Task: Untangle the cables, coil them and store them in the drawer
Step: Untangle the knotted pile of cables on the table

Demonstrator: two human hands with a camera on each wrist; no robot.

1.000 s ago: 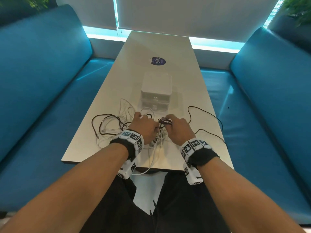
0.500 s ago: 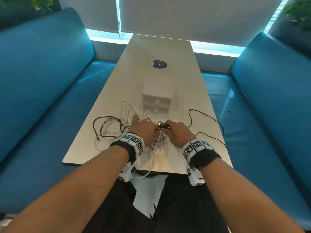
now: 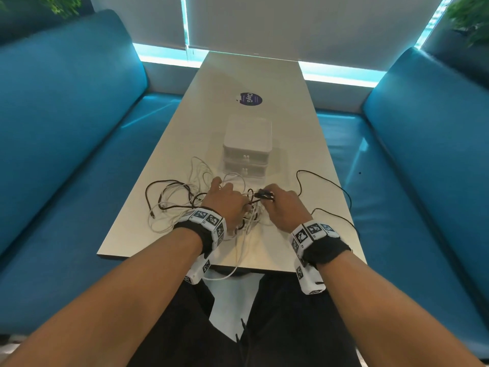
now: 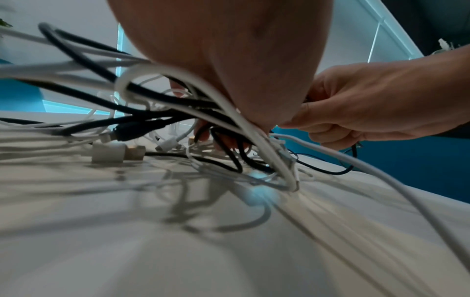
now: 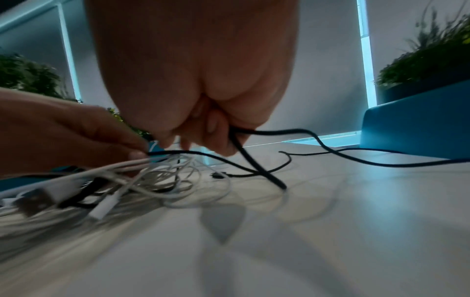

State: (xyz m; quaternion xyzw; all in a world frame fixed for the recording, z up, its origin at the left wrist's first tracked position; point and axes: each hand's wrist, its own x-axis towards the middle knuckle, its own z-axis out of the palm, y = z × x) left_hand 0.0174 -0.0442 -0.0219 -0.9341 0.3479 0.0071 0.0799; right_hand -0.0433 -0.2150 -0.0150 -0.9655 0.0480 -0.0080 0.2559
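A tangle of white and black cables lies on the near part of the table. My left hand is on the tangle, its fingers curled round a bunch of cables. The left fingertips pinch a black strand. My right hand pinches the black cable near its plug end. The rest of it trails right in a loop. A white two-drawer unit stands just beyond my hands with both drawers closed.
Blue sofa seats run along both sides of the table. A round dark sticker lies beyond the drawer unit. One white cable hangs over the near table edge. A white USB plug lies left of my right hand.
Both hands stay at the middle of the tangle. The right hand has drawn slightly away from the left, with the black plug end between them.
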